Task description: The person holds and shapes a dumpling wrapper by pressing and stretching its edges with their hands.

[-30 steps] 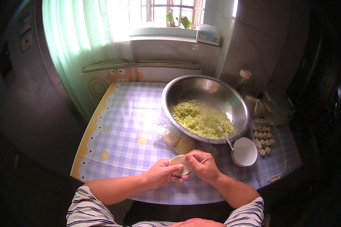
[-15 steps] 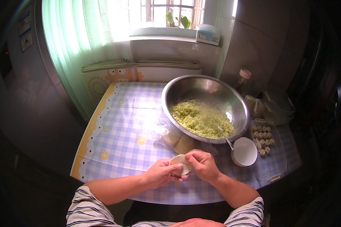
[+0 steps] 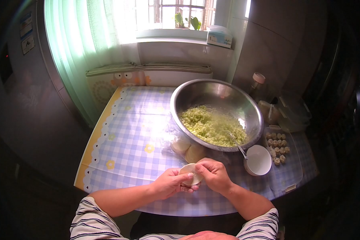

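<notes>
A round, pale dumpling wrapper [image 3: 191,171] is held up between my two hands, above the near part of the table. My left hand [image 3: 173,184] supports it from the left, thumb on its face and fingers beneath. My right hand [image 3: 213,173] pinches its right edge between thumb and fingers. Just beyond my hands lies a stack of more wrappers [image 3: 194,153] in clear plastic. Behind that stands a large metal basin [image 3: 250,105] with chopped green-yellow filling [image 3: 212,125]. A spoon [image 3: 238,146] leans in the filling, its handle over the near rim.
A white bowl [image 3: 258,161] stands right of my hands. Beside it, a clear tray [image 3: 288,170] carries several small folded dumplings [image 3: 278,143]. Farther back are a clear plastic container [image 3: 294,114] and a jar with a pink lid [image 3: 259,78]. A checked cloth [image 3: 128,138] covers the table.
My right hand's fingers have shifted very slightly at the wrapper's edge. Everything else looks the same.
</notes>
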`<state>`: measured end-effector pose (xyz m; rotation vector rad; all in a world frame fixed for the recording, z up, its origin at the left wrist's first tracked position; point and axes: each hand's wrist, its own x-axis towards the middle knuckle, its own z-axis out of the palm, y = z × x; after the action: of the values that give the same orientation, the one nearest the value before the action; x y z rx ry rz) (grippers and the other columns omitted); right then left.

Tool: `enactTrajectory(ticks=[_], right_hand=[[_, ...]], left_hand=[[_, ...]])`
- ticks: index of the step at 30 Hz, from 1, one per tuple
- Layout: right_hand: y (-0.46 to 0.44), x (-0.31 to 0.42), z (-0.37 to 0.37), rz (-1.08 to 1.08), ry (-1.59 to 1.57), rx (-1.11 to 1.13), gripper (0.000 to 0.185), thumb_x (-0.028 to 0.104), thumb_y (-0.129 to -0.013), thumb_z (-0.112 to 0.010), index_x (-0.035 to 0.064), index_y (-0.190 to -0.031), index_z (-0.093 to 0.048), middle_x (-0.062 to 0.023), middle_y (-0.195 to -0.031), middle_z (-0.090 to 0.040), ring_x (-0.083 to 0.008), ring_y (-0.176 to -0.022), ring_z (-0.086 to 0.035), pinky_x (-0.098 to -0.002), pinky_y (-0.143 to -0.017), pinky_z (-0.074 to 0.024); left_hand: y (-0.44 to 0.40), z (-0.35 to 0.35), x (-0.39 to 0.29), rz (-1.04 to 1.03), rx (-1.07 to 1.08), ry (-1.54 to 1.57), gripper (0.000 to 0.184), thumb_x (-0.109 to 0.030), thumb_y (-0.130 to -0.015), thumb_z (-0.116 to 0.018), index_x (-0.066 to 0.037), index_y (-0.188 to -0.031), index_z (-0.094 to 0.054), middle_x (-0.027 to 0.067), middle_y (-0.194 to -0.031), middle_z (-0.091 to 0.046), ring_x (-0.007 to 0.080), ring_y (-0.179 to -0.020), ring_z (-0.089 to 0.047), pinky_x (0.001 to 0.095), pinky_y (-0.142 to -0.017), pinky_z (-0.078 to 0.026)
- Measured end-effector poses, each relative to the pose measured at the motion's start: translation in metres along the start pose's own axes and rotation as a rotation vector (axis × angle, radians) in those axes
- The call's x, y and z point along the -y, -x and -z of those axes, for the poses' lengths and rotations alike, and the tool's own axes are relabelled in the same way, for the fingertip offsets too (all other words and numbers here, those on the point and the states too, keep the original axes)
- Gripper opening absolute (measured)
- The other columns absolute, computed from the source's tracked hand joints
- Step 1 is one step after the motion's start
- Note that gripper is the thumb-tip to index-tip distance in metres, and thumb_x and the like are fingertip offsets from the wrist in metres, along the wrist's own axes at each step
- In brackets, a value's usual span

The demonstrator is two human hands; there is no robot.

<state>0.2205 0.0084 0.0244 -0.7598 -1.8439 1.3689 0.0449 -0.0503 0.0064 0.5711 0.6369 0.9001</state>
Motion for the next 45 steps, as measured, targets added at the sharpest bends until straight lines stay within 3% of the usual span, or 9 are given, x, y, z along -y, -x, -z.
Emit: enactTrajectory(ticks=[20, 45], right_hand=[[-0.0005, 0.0026, -0.0001, 0.046, 0.071, -0.013, 0.014, 0.011, -0.086, -0.057, -0.0019, -0.083, -0.062, -0.0049, -0.078, -0.059, -0.0096, -0.072, -0.054, -0.0231, -0.064, -0.0437], [0.0008, 0.0064, -0.0013, -0.081, -0.019, -0.001, 0.014, 0.014, -0.083, -0.063, -0.0001, -0.08, -0.061, -0.002, -0.076, -0.059, -0.0056, -0.068, -0.053, -0.0212, -0.06, -0.044]], left_hand=[[0.002, -0.0036, -0.0031, -0.031, 0.01, -0.007, 0.027, -0.021, -0.09, -0.053, 0.002, -0.104, -0.054, 0.0117, -0.093, -0.06, 0.0184, -0.083, -0.061, 0.0275, -0.07, -0.05], [0.0021, -0.0033, -0.0025, -0.036, 0.009, 0.001, 0.025, -0.02, -0.09, -0.053, 0.0, -0.106, -0.054, 0.0092, -0.093, -0.06, 0.0184, -0.084, -0.062, 0.028, -0.071, -0.05]])
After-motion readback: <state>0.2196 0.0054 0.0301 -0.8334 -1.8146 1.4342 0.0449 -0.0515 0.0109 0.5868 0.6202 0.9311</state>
